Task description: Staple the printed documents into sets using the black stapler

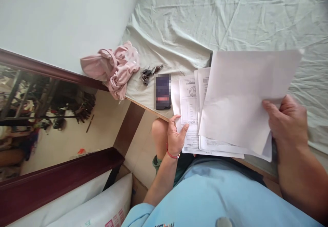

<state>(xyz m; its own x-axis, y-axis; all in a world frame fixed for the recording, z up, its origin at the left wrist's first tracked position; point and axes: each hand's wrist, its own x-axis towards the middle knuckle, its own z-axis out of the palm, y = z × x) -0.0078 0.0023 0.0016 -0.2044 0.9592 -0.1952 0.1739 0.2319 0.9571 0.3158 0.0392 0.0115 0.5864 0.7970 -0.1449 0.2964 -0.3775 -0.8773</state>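
**A loose stack of papers (205, 148), held at both sides**

The person sits at a worktop (251, 18) covered with a pale, wrinkly cloth. The papers are right in front of the person, along the near edge, and their bottom part seems to poke out past it.

The right hand (287, 121) has its grip closed on the right side of one big sheet (243, 93). The side facing up looks blank. This sheet is tilted and covers much of the stack. It is hard to tell if that hand has any lower sheets too.

The left hand (177, 136) is at the left side of the stack. Its thumb lies on top of a stamped page (189, 104), and most of its fingers are out of sight. The grip looks narrow, with the page's edge inside it, but how many sheets it holds cannot be told.

A phone (163, 91) lies just left of the papers. Past it is a bunch of keys (147, 74), and a crumpled pink cloth (112, 64) droops over the worktop's left corner.

The papers should be light and floppy, and they could slide over each other or crease. A soft pinch near the middle of a side should work best; one corner alone would let a sheet sag.
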